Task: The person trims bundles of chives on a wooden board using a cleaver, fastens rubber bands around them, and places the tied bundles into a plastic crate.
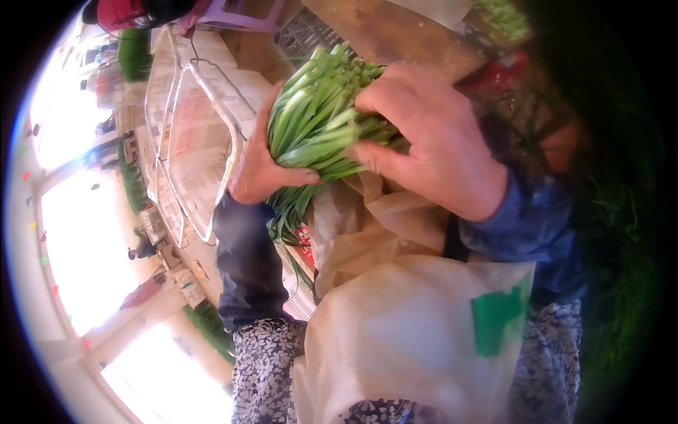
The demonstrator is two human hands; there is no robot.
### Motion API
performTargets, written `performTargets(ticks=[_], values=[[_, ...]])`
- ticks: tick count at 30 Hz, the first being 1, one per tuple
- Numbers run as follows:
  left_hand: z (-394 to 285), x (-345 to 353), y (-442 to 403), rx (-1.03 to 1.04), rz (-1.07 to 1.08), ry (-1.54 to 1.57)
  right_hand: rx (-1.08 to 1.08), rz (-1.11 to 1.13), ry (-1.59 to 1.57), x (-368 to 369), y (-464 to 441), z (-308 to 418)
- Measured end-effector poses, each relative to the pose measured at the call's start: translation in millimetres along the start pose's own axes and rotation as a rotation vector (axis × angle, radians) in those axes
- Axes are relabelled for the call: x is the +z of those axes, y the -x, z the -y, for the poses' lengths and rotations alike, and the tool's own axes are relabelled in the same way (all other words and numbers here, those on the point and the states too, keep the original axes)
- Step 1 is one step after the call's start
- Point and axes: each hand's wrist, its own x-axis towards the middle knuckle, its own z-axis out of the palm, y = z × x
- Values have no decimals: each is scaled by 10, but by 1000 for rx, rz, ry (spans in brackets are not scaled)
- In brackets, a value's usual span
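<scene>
Clasping stems (304, 127) with our left hand (263, 168), our right hand (434, 134) pinching a few at right, we could spill some if the left slackens.

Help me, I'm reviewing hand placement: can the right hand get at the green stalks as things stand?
Probably yes: the right hand is right at the green stalks, with nothing visible in between, and the left hand holds them from the other side.

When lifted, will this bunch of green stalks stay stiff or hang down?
The bunch of green stalks would probably sag where its dark leaves droop below the left hand. Its paler, straighter ends look stiffer. Stalks may slip out; no tie shows.
</scene>
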Motion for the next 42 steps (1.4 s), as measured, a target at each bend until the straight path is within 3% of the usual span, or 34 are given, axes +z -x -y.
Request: performTargets(ticks=[5,7,8,10,12,14,15,18,19,22,24,26,28,30,32,34,35,36,38,42], values=[[-220,373,72,89,-155,-81,18,-5,63,93,0,-30],[-155,318,50,124,-168,-139,172,-6,-222,72,37,-137],[-114,308,40,153,-175,-195,173,-5,-217,50,54,-136],[-82,317,34,193,-223,-299,431,-15,-434,11,70,-120],[-94,303,16,166,-242,-304,360,-95,-521,14,112,-238],[-118,302,-3,195,-240,-335,279,-213,-203,-78,122,-308],[-175,329,-3,162,-229,-321,155,-244,196,-175,79,-366],[-145,367,-29,153,-222,-260,-40,-270,387,-216,-5,-233],[-116,380,-18,165,-217,-215,-45,-210,240,-137,-9,-101],[-126,345,-21,175,-179,-247,26,-152,197,142,-46,24],[-85,336,-21,186,-205,-248,-47,-179,167,160,-117,-78],[-80,352,-6,189,-226,-240,15,-155,161,60,-83,-172],[-109,349,-3,179,-239,-281,243,-322,143,-122,-40,-332],[-77,301,-7,175,-244,-314,338,-206,564,-439,68,-599],[-70,313,-33,172,-230,-351,265,-185,546,-494,176,-608],[-100,350,-42,163,-239,-283,366,-83,-38,-385,137,-260],[-98,356,-37,152,-233,-251,182,-59,30,-273,118,-196],[-97,359,-39,150,-231,-255,184,-62,27,-173,74,-110],[-97,348,-38,188,-234,-285,9,-98,316,-3,-17,35],[-105,360,-13,150,-244,-281,-40,-122,286,123,-94,-88]])
